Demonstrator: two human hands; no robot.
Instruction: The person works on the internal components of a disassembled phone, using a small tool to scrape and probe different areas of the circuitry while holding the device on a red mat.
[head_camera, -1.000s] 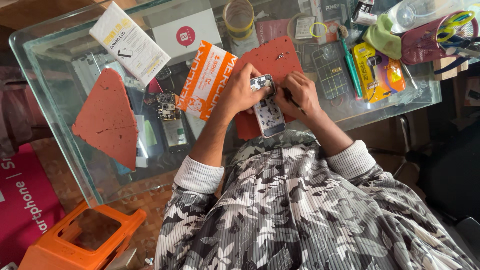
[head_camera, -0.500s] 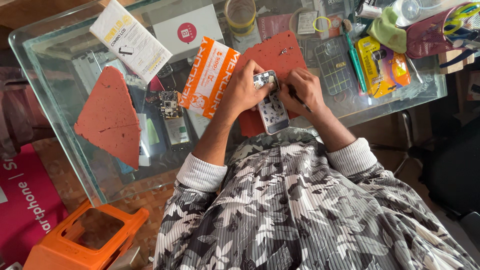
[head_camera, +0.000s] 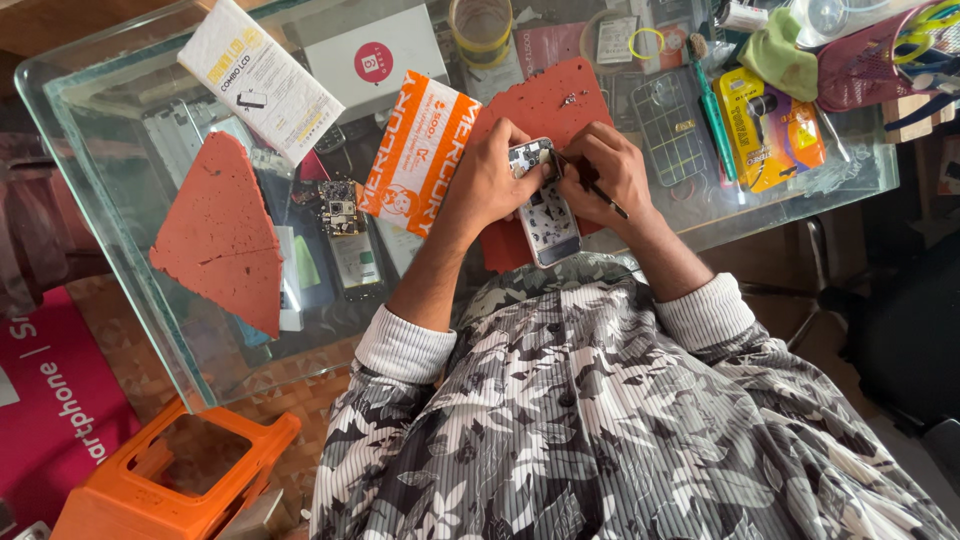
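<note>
An opened smartphone (head_camera: 546, 210) with its back off lies on a red rubber mat (head_camera: 545, 110) on the glass table (head_camera: 120, 170). My left hand (head_camera: 492, 178) grips the phone's upper left edge. My right hand (head_camera: 605, 170) holds a thin dark tool (head_camera: 600, 190), its tip at the phone's upper end near the camera area. Both forearms come out of white cuffs and a grey patterned shirt.
An orange-and-white packet (head_camera: 418, 150) lies left of the phone, a white box (head_camera: 262, 80) and a grey box (head_camera: 372, 55) farther back. A red triangular mat (head_camera: 222, 235) and a circuit board (head_camera: 340, 208) sit left. Tools, a screwdriver pack (head_camera: 775, 125) and a pink basket (head_camera: 880, 50) crowd the right. An orange stool (head_camera: 170, 480) stands below.
The view has shifted slightly. My hands stay on the phone, with the right hand's tool still working at its upper end.
</note>
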